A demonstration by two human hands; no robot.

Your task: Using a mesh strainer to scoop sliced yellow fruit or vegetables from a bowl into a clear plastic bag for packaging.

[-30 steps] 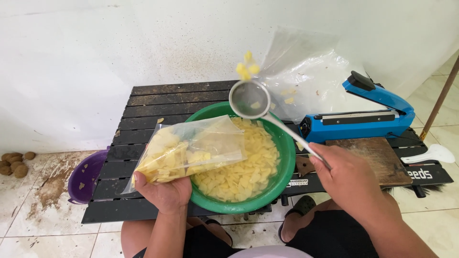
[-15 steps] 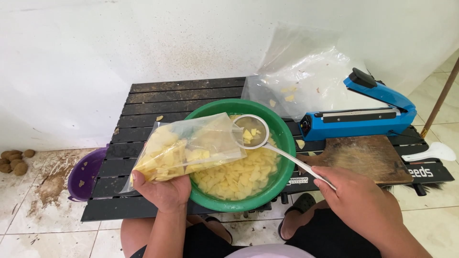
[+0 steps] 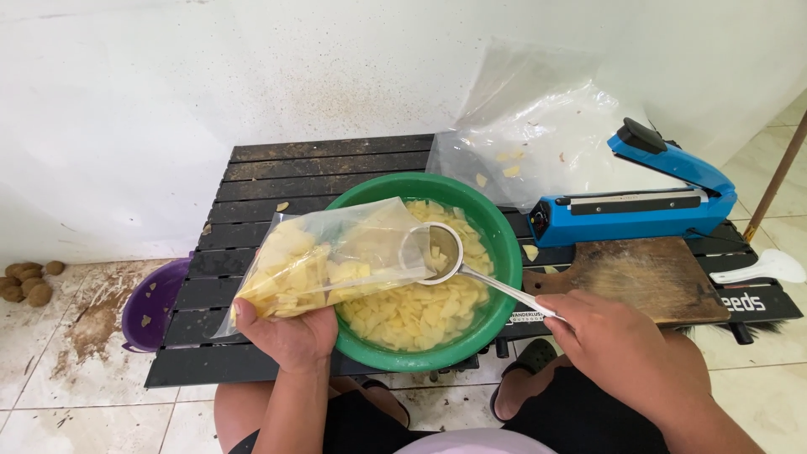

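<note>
Our left hand (image 3: pixel 286 336) grips the clear bag (image 3: pixel 332 256) of yellow slices from below, its mouth tilted right over the green bowl (image 3: pixel 504 252). Our right hand (image 3: pixel 618 349) closes on the strainer ladle (image 3: pixel 441 248), handle running back-left, scoop at the bag's mouth.

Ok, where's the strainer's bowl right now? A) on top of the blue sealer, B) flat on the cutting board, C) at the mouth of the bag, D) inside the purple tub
C: the strainer, held by the right hand, sits at the open mouth of the bag that the left hand holds over the green basin.
</note>
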